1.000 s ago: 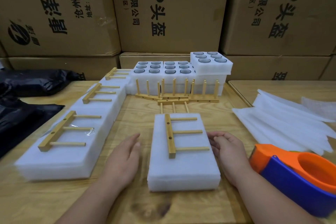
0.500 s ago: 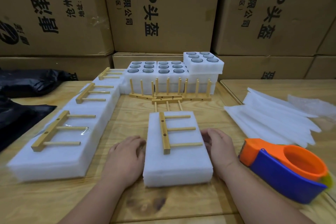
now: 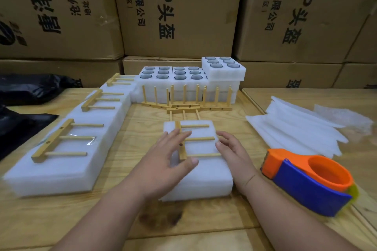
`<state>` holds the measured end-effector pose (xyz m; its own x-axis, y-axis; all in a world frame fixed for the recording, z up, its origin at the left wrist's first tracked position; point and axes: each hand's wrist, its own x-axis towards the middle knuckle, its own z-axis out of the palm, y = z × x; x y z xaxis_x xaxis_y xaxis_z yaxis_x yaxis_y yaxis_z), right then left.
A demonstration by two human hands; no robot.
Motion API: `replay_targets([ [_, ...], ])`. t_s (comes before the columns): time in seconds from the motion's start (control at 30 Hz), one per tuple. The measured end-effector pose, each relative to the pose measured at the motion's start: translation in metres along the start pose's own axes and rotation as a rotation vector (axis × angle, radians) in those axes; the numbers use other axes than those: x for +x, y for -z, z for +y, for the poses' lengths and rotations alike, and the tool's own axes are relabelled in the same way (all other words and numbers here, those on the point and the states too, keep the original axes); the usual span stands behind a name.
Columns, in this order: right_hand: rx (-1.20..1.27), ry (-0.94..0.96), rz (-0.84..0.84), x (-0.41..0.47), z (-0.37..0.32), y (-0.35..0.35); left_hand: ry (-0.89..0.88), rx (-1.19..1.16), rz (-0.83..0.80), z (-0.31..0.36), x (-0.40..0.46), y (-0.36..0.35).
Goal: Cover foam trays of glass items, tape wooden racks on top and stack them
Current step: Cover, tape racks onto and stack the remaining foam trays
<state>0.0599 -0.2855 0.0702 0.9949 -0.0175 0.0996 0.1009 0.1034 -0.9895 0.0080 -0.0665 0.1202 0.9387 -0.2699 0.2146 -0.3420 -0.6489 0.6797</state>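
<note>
A person's left hand (image 3: 163, 157) and right hand (image 3: 231, 149), fingers spread wide and holding nothing, hover over a wooden rack (image 3: 183, 142) lying on a covered foam tray (image 3: 200, 177), seemingly steadying it for taping, with the tape dispenser (image 3: 308, 179) beside it on the surface (image 3: 142, 224).

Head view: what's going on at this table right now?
A person is packing foam trays. Both hands are over the covered tray in front of them: the left hand is spread over the wooden rack lying on top, the right hand is at the rack's peg ends. No tape shows on this rack. The tape dispenser sits untouched to the right. Racked trays line the left; open trays of glasses wait behind.
</note>
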Motion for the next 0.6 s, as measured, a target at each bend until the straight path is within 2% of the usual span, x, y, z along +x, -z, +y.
replay_targets([
  [0.1, -0.026, 0.009, -0.009, 0.0, 0.001, 0.003, -0.011, 0.075, -0.015, -0.004, -0.004, -0.009],
  [0.33, -0.004, -0.021, 0.03, -0.005, -0.008, -0.001, -0.017, 0.025, 0.028, -0.006, -0.006, -0.013],
  [0.47, 0.055, -0.144, 0.042, -0.004, -0.018, -0.006, -0.031, -0.016, 0.083, -0.008, -0.009, -0.014],
  [0.53, -0.092, -0.136, 0.069, -0.003, -0.037, -0.004, -0.038, -0.023, 0.098, -0.01, -0.008, -0.016],
  [0.6, -0.374, 0.066, 0.123, -0.007, -0.068, 0.009, -0.043, -0.025, 0.105, -0.011, -0.007, -0.017],
])
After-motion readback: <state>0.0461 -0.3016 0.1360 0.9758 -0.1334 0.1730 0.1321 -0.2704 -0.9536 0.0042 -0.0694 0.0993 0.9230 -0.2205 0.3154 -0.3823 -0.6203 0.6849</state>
